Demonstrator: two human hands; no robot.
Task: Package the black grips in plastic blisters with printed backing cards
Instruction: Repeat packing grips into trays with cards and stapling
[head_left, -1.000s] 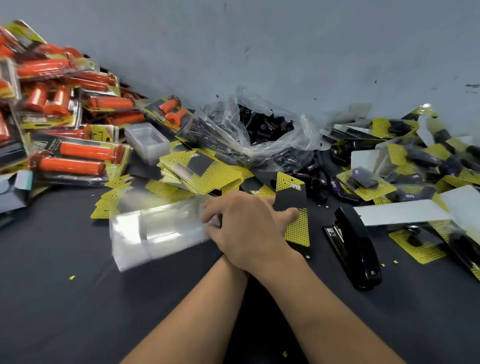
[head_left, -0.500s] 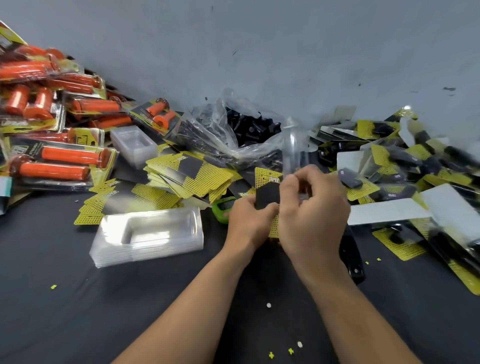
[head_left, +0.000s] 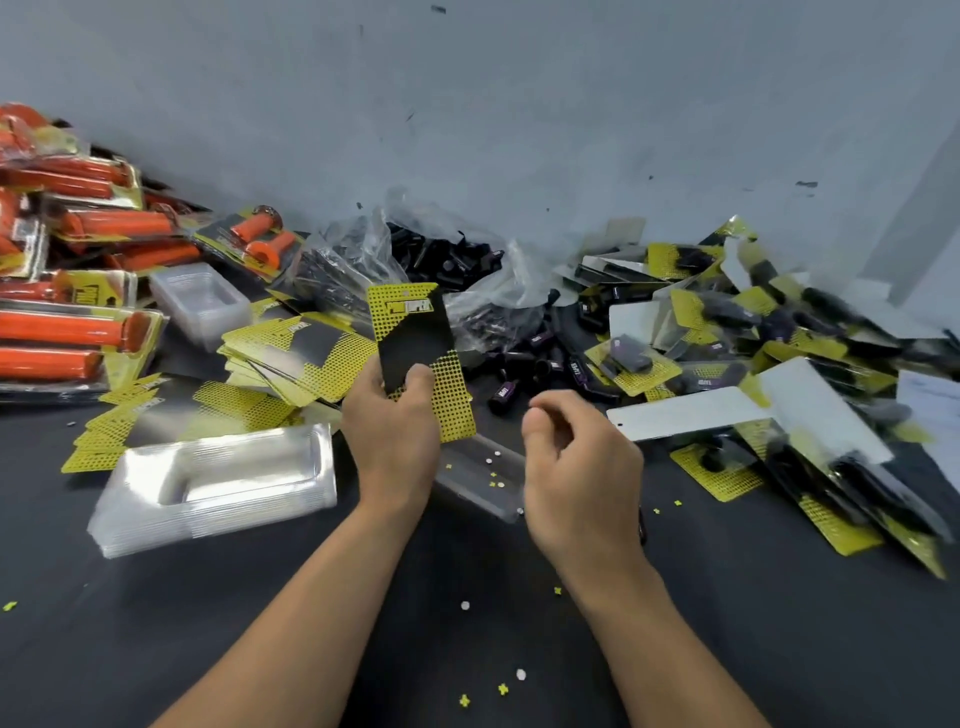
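Our left hand pinches a backing card upright; our right hand hangs loosely curled, empty. We should seat a black grip, loose just beyond the hands, squarely in the clear blister lying between them before adding the card

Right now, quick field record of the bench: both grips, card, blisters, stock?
left grip: holds backing card, raised off the table
right grip: fingers loosely curled, nothing seen in it
single blister: on the table between the grips
blister stack: left of the left grip
bag of black parts: behind the card
packed cards: piled at right
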